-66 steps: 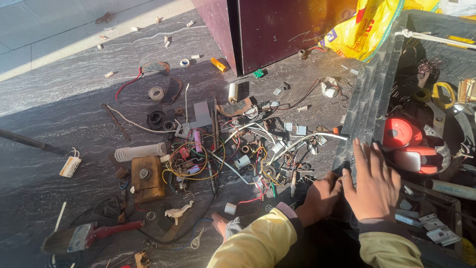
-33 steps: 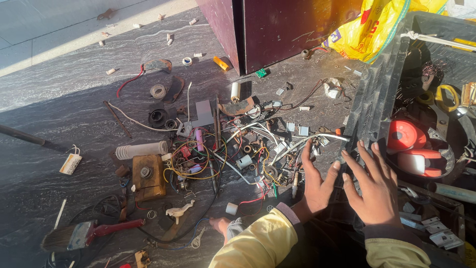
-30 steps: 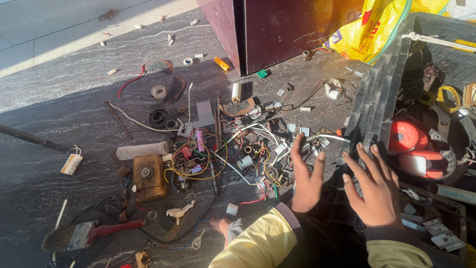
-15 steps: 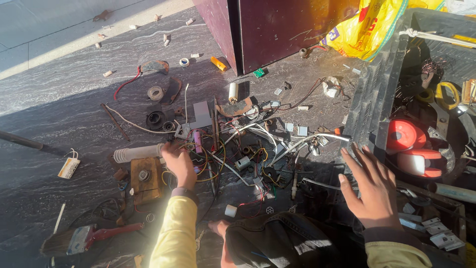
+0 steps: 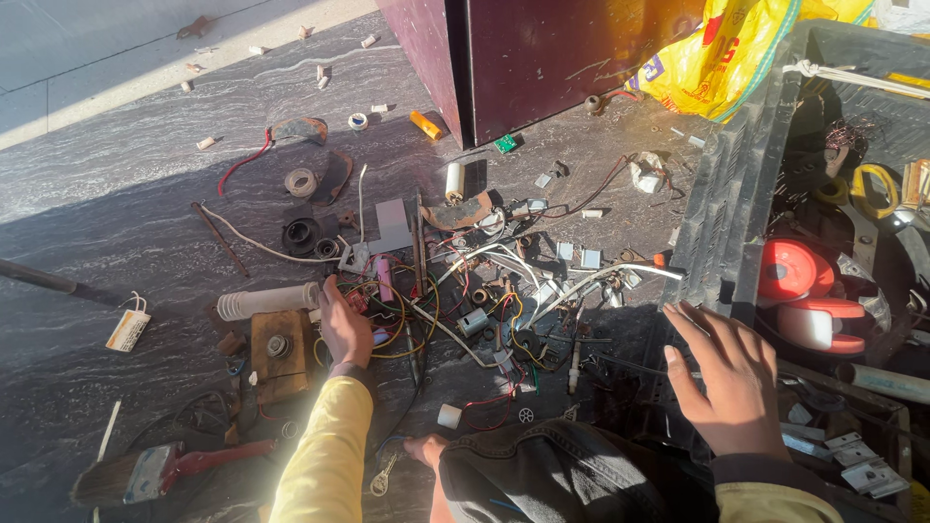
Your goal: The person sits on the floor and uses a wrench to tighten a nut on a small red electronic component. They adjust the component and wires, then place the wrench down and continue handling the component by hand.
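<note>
My left hand (image 5: 344, 327) reaches out in a yellow sleeve into a tangle of coloured wires (image 5: 402, 310) on the grey floor, next to a brown metal block (image 5: 279, 351) and a white ribbed tube (image 5: 267, 301). Whether its fingers grip anything is hidden. My right hand (image 5: 728, 378) hovers with fingers spread, holding nothing, at the rim of a dark plastic crate (image 5: 738, 203). Red and white tape rolls (image 5: 799, 291) lie inside the crate just beyond it.
White cables (image 5: 581, 283), small switches and plugs are scattered across the floor. A paintbrush with a red handle (image 5: 155, 467) lies at lower left. A dark maroon cabinet (image 5: 542, 58) and a yellow bag (image 5: 727, 58) stand at the back. My knee (image 5: 562, 475) is below.
My left hand has swung from beside the crate leftward across the pile to the wires near the brown block. My right hand stays spread at the crate's edge.
</note>
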